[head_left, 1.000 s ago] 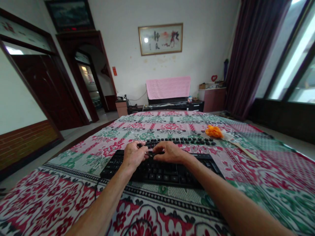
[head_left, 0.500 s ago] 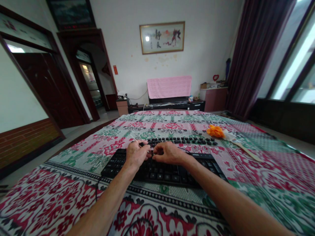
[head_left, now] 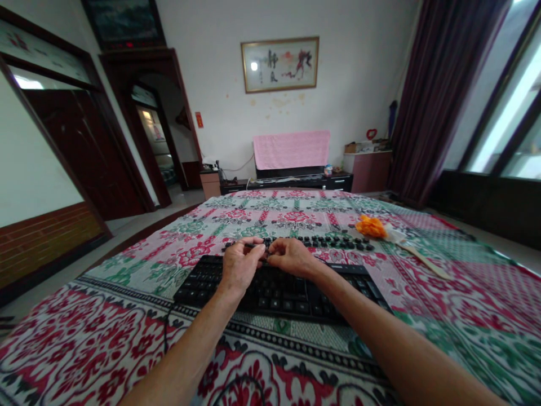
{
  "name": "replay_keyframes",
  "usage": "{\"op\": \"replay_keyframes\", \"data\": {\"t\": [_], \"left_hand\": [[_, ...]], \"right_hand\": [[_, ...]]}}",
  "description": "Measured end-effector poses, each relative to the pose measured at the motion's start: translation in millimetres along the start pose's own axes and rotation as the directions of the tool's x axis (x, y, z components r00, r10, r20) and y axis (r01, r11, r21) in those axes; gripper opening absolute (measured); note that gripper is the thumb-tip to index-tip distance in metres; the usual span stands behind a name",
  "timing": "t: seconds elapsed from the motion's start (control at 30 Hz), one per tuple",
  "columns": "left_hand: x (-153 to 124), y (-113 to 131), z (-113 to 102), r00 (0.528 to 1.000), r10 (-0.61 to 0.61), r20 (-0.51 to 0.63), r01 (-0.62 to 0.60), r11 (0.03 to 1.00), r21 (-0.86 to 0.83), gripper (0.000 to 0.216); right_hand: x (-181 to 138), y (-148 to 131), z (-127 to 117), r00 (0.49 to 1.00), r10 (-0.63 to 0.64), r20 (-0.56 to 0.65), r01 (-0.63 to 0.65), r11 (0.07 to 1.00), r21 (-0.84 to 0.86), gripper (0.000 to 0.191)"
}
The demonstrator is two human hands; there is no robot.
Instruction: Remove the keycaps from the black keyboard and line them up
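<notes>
A black keyboard point(head_left: 291, 304) lies on the patterned tablecloth, its middle partly covered by my hands and forearms. Over its back edge, my left hand point(head_left: 242, 262) is closed in a pinch around a slim dark object point(head_left: 252, 245), mostly hidden by the fingers. My right hand point(head_left: 291, 258) meets it fingertip to fingertip, thumb and fingers pressed together. Whatever the right fingers hold is too small and covered to name. Just behind the hands, loose black keycaps point(head_left: 333, 242) stand in rows on the cloth.
To the right lie an orange fluffy duster head point(head_left: 371, 226) and its pale flat handle point(head_left: 425, 262). A black cable point(head_left: 166, 327) runs from the keyboard's left side toward me. The floral tablecloth point(head_left: 105, 332) covers the table. A pink towel point(head_left: 291, 149) hangs over something at the far wall.
Both hands have shifted slightly up and to the right, closer together. The thin pale line sticking out past my left fingers no longer shows.
</notes>
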State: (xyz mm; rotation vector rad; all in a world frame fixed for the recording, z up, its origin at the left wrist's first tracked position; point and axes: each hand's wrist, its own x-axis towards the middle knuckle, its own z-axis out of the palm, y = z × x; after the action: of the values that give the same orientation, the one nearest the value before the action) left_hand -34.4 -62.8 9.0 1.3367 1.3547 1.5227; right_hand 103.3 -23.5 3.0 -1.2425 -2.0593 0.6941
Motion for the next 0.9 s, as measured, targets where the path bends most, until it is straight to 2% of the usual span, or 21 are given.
{"op": "replay_keyframes", "data": {"t": [0.23,0.33,0.47,0.6,0.73,0.9], "left_hand": [[-1,4,2,1.0,-0.013,-0.006,0.012,0.991,-0.135,0.03],[0,7,1,0.999,-0.004,-0.054,-0.006,0.983,-0.181,0.032],[2,6,-2,0.995,-0.024,-0.093,0.012,0.991,-0.133,0.032],[2,1,-2,0.996,-0.06,-0.072,0.056,0.997,-0.054,0.028],[3,-4,-1,0.997,-0.048,-0.063,0.047,0.999,-0.017,0.028],[5,-10,-1,0.998,-0.05,-0.041,0.05,0.999,0.012,0.028]], "right_hand": [[1,0,1,1.0,-0.019,-0.021,0.019,1.0,-0.012,0.022],[5,6,-5,1.0,0.023,-0.008,-0.023,1.0,-0.018,0.023],[8,21,-22,0.994,0.088,-0.071,-0.097,0.987,-0.127,0.022],[8,43,-33,0.991,0.133,-0.026,-0.135,0.954,-0.267,0.022],[12,55,-29,0.992,0.126,-0.033,-0.13,0.942,-0.31,0.024],[28,50,-19,0.991,0.134,-0.007,-0.126,0.907,-0.402,0.022]]}}
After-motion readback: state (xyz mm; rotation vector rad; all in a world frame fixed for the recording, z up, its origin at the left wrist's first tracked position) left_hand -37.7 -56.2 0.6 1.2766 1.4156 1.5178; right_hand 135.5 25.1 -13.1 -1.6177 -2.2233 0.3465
